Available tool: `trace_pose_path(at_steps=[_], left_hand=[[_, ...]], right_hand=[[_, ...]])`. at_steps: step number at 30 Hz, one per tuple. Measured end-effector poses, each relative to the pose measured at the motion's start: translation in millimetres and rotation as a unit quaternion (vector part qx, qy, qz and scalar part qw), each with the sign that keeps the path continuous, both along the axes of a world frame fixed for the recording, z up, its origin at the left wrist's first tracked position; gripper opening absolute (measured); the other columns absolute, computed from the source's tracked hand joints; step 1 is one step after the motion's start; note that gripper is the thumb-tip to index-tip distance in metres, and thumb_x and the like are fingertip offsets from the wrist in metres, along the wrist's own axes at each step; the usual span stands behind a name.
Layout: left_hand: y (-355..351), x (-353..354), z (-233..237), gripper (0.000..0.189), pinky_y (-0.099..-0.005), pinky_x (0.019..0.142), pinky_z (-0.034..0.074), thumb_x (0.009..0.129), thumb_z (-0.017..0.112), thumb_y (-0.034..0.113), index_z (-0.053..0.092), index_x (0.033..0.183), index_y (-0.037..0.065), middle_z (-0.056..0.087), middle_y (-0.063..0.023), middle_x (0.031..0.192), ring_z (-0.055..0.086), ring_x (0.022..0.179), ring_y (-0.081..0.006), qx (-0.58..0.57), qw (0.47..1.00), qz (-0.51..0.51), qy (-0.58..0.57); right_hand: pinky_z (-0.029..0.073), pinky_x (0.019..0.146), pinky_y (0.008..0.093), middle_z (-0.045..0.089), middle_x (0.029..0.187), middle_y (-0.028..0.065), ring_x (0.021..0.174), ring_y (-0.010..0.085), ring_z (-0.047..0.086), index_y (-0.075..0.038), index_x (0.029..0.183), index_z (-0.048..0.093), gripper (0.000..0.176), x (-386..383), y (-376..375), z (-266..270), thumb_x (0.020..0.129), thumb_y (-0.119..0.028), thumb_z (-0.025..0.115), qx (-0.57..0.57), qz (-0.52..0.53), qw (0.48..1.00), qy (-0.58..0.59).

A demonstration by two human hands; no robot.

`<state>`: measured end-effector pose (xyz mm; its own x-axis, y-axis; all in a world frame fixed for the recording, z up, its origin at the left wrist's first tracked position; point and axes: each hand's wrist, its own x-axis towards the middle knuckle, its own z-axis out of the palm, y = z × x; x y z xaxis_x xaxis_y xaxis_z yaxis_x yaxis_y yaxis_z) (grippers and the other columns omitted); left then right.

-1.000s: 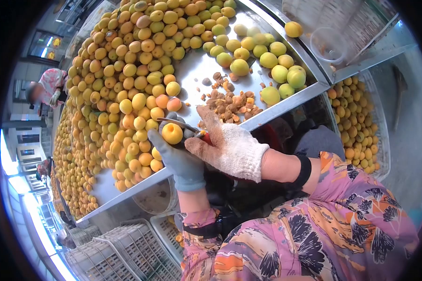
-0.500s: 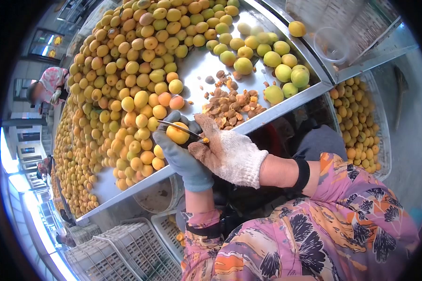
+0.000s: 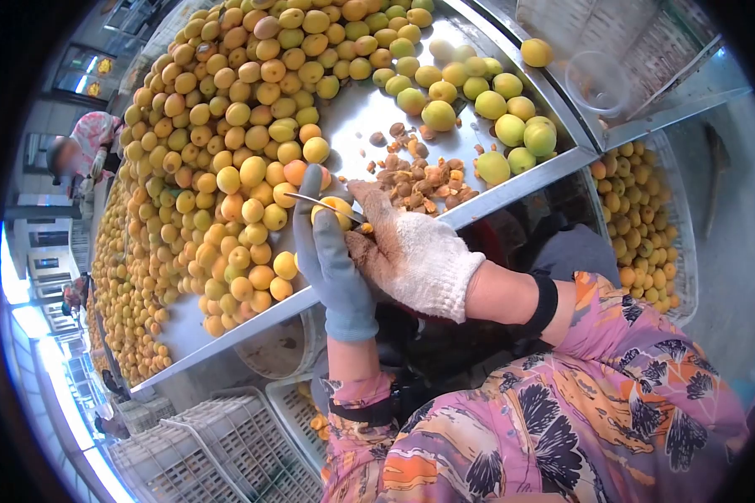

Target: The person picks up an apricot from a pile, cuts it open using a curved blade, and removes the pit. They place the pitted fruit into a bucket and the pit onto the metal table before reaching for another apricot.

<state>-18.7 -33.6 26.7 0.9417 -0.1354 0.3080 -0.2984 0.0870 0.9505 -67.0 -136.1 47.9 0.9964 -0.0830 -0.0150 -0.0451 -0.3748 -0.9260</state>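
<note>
My left hand (image 3: pixel 331 272), in a grey glove, holds a yellow apricot (image 3: pixel 335 211), its fingers stretched along and behind the fruit. My right hand (image 3: pixel 411 256), in a white knit glove stained brown, is closed on a small knife. The thin blade (image 3: pixel 317 202) lies across the apricot; the handle is hidden in the glove. Both hands meet just over the near edge of a metal table (image 3: pixel 356 126). Beyond the right hand lies a heap of brown apricot pits (image 3: pixel 419 180). A large pile of apricots (image 3: pixel 252 117) spreads to the left.
Greener apricots (image 3: pixel 512 130) sit in the table's right corner. A clear plastic cup (image 3: pixel 597 82) and one apricot (image 3: pixel 537 52) rest beyond the rim. Crates stand below: one full of apricots (image 3: pixel 637 222) at right, white ones (image 3: pixel 210 444) at lower left. Another person (image 3: pixel 92 147) is at far left.
My left hand's fingers have straightened upward and now cover more of the apricot. The apricot and knife have shifted slightly right and toward the far side of the table.
</note>
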Motion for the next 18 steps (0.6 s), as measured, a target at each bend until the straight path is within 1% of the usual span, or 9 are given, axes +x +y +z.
trace_pose_path(at_steps=[1,3,7,8,10,11,13,14,18], left_hand=[[2,-1,0,0.055,-0.0287,0.090,0.047,0.103,0.036,0.040,0.043,0.138,-0.002,0.058,-0.0127,0.118,0.058,0.099,-0.0161,-0.001,1.000,0.001,0.001],[10,-4,2,0.056,-0.0271,0.080,0.051,0.103,0.034,0.043,0.046,0.135,-0.002,0.063,-0.0108,0.105,0.061,0.088,-0.0148,-0.122,0.981,-0.035,0.147],[16,-2,2,0.061,-0.0266,0.074,0.051,0.103,0.032,0.050,0.053,0.128,-0.002,0.063,-0.0081,0.093,0.059,0.080,-0.0134,-0.185,0.953,-0.034,0.237],[21,1,-2,0.061,-0.0266,0.074,0.051,0.103,0.032,0.050,0.053,0.128,-0.002,0.063,-0.0081,0.093,0.059,0.080,-0.0134,-0.185,0.953,-0.033,0.237],[30,7,-13,0.055,-0.0327,0.088,0.050,0.103,0.039,0.042,0.050,0.132,-0.004,0.063,-0.0119,0.111,0.061,0.095,-0.0179,-0.206,0.934,-0.105,0.272],[18,1,-2,0.055,-0.0327,0.088,0.050,0.103,0.039,0.042,0.050,0.132,-0.004,0.063,-0.0119,0.111,0.061,0.095,-0.0179,-0.207,0.934,-0.105,0.272],[-14,-17,30,0.051,-0.0344,0.097,0.046,0.102,0.043,0.036,0.049,0.132,-0.005,0.059,-0.0146,0.124,0.058,0.109,-0.0204,0.009,0.995,0.009,0.097],[19,3,-3,0.049,-0.0338,0.102,0.042,0.102,0.046,0.031,0.047,0.134,-0.006,0.054,-0.0160,0.132,0.055,0.117,-0.0205,0.045,0.993,-0.061,0.085],[16,1,-1,0.052,-0.0343,0.099,0.045,0.102,0.045,0.036,0.048,0.132,-0.006,0.057,-0.0155,0.127,0.057,0.113,-0.0204,0.011,0.999,-0.001,0.052]], right_hand=[[0.051,0.071,0.0498,0.064,0.092,0.0270,0.086,0.0463,0.062,-0.004,0.138,0.034,0.051,-2,2,0,0.095,-0.027,0.052,-0.001,0.001,1.000,0.001],[0.051,0.070,0.0513,0.064,0.090,0.0267,0.083,0.0455,0.063,-0.004,0.138,0.033,0.054,-3,8,4,0.095,-0.030,0.053,-0.037,0.019,0.999,0.031],[0.050,0.070,0.0521,0.065,0.090,0.0254,0.082,0.0448,0.063,-0.004,0.139,0.032,0.058,-2,17,-4,0.094,-0.033,0.053,-0.038,0.025,0.998,0.033],[0.050,0.070,0.0521,0.065,0.090,0.0254,0.082,0.0448,0.063,-0.004,0.139,0.032,0.058,-1,15,-1,0.094,-0.033,0.053,-0.037,0.026,0.998,0.033],[0.050,0.072,0.0530,0.065,0.092,0.0272,0.085,0.0447,0.064,0.000,0.137,0.029,0.055,-1,5,7,0.095,-0.030,0.049,-0.051,0.041,0.995,0.071],[0.050,0.072,0.0530,0.065,0.092,0.0272,0.085,0.0447,0.064,0.000,0.137,0.029,0.055,1,3,5,0.095,-0.030,0.049,-0.052,0.041,0.995,0.072],[0.050,0.072,0.0531,0.065,0.090,0.0275,0.084,0.0441,0.064,0.000,0.137,0.030,0.055,3,0,0,0.095,-0.030,0.048,-0.049,0.011,0.999,-0.022],[0.050,0.071,0.0533,0.065,0.088,0.0274,0.082,0.0441,0.064,0.000,0.137,0.031,0.055,4,-1,0,0.095,-0.030,0.049,-0.063,0.019,0.998,0.000],[0.050,0.070,0.0532,0.065,0.088,0.0270,0.082,0.0439,0.064,0.000,0.136,0.031,0.055,2,4,-5,0.095,-0.031,0.049,-0.083,0.021,0.996,-0.004]])
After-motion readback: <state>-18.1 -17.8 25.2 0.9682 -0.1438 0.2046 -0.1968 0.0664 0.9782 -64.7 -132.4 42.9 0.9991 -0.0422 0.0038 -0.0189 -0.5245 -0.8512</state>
